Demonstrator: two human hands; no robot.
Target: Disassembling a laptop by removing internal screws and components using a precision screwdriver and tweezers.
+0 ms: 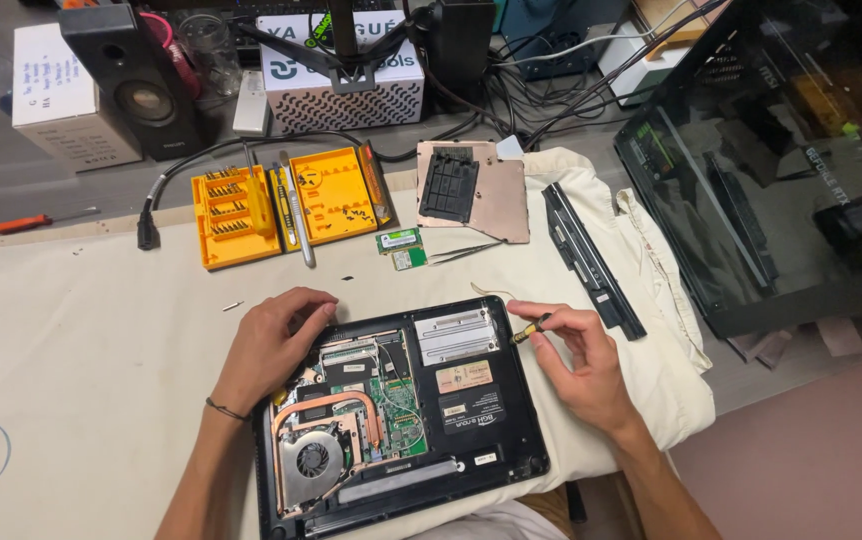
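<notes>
- An open laptop [401, 410] lies bottom-side up in the lower middle of the frame, on a cream cloth [101, 330]. Its green board, copper pipe and fan show.
- The right hand [581, 365] pinches a small screwdriver [529, 329] in closed fingers, tip just above the laptop's upper right corner.
- The left hand [273, 345] rests on the upper left corner, fingers curled loosely, holding nothing.
- This looks like the unscrewing step; next, the tip must meet a tiny screw.
- A yellow bit case [286, 205] sits above, upper left.

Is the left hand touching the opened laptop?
Touching. The head view shows the left hand resting on the upper left corner of the laptop, fingers curled over its edge beside the exposed circuit board.
</notes>
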